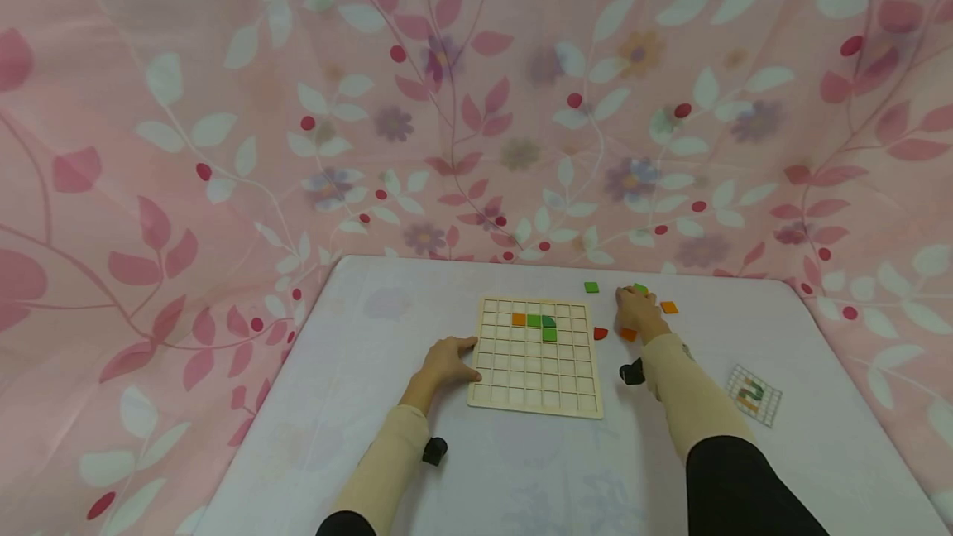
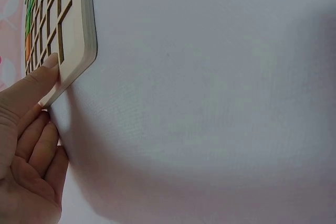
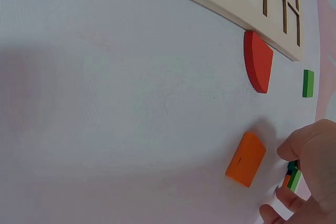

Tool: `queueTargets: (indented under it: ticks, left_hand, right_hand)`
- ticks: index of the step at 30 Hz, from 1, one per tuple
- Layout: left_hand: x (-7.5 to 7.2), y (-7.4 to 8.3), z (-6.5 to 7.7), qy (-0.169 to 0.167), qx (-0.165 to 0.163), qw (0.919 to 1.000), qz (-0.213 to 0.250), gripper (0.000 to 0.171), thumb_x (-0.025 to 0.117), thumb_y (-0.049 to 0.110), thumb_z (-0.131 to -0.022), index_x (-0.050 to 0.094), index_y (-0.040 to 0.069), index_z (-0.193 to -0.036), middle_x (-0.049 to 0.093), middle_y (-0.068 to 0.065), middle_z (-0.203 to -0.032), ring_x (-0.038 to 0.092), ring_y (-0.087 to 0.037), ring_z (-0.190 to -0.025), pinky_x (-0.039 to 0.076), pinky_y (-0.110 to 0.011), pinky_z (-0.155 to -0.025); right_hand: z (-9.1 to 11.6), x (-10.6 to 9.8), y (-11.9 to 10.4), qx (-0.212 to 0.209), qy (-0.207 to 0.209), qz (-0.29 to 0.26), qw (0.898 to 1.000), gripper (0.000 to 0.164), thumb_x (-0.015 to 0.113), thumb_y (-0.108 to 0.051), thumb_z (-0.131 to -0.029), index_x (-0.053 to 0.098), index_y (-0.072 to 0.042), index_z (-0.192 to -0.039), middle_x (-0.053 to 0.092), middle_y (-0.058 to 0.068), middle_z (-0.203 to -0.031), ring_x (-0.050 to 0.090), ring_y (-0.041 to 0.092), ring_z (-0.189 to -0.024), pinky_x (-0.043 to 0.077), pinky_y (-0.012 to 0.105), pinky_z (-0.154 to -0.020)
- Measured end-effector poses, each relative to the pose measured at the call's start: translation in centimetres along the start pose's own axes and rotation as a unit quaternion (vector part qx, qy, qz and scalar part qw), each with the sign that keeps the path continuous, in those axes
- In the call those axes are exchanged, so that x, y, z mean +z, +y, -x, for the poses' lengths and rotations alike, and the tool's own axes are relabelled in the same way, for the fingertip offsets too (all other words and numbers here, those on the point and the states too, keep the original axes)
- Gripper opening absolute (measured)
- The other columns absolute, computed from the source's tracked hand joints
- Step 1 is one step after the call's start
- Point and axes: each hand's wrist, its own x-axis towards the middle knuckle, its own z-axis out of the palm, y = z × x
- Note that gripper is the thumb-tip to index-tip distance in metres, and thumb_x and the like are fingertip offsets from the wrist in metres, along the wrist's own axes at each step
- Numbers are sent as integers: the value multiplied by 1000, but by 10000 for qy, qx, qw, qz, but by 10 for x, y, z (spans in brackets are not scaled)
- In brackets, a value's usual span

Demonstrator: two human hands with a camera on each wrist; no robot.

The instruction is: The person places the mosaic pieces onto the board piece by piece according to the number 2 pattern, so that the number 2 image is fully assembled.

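A square wooden grid board [image 1: 536, 370] lies on the table, holding an orange tile [image 1: 519, 319], two green square tiles [image 1: 549, 335] and a dark green rounded tile [image 1: 548, 322]. My left hand [image 1: 448, 361] grips its left edge; in the left wrist view the thumb [image 2: 39, 80] presses the top of the rim and the other fingers curl below. Right of the board, my right hand [image 1: 638, 310] hovers among loose tiles, thumb and fingers apart. Beyond them in the right wrist view are small green and orange pieces [image 3: 294, 179], partly hidden by the hand. An orange tile [image 3: 246, 159] lies beside the thumb.
A red quarter-round tile [image 3: 258, 62] lies by the board's right edge. Another green tile [image 1: 591, 287] is at the back, and an orange tile [image 1: 669, 307] lies right of my hand. A pattern card [image 1: 754, 394] with a grid lies farther right. Floral cloth [image 1: 521, 155] hangs behind the table.
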Motion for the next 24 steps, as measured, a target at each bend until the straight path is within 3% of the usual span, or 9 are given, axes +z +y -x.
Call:
queueTargets:
  ticks: [5,10,14,19,24]
  left_hand:
    - [1,0,-1,-30,4,10000,11,74,87,22,-64,56,11,-131,54,-15,-134,47,-36,-125,38,-46,-104]
    - [0,0,-2,-22,-5,10000,-44,74,87,22,-64,57,12,-131,54,-16,-133,47,-36,-124,39,-47,-103]
    - [0,0,-2,-19,-11,10000,-8,74,87,23,-65,56,12,-132,53,-17,-133,47,-37,-124,39,-47,-103]
    - [1,-1,-1,-6,-25,10000,8,75,87,23,-64,56,11,-131,54,-16,-133,47,-37,-125,38,-47,-104]
    - [-1,1,0,27,-28,10000,-27,74,87,22,-64,56,11,-131,54,-16,-133,47,-37,-124,38,-47,-103]
  right_hand:
    - [1,-2,3,-58,-12,-13,10000,57,46,-4,-89,31,3,-144,21,32,-147,18,63,-124,23,73,-98]
    - [4,-5,0,87,-331,-130,9993,68,52,-2,-84,24,0,-147,10,28,-152,11,61,-128,11,74,-102]
    - [5,-7,-4,132,-321,-115,9993,70,57,-3,-82,27,2,-145,13,27,-152,13,59,-129,11,73,-102]
    - [6,-1,-1,184,83,-182,9996,60,54,-4,-83,37,6,-139,23,28,-148,21,58,-126,20,70,-102]
    - [16,13,5,-24,893,-70,9960,47,50,-3,-84,48,7,-130,39,29,-139,35,56,-119,34,66,-95]
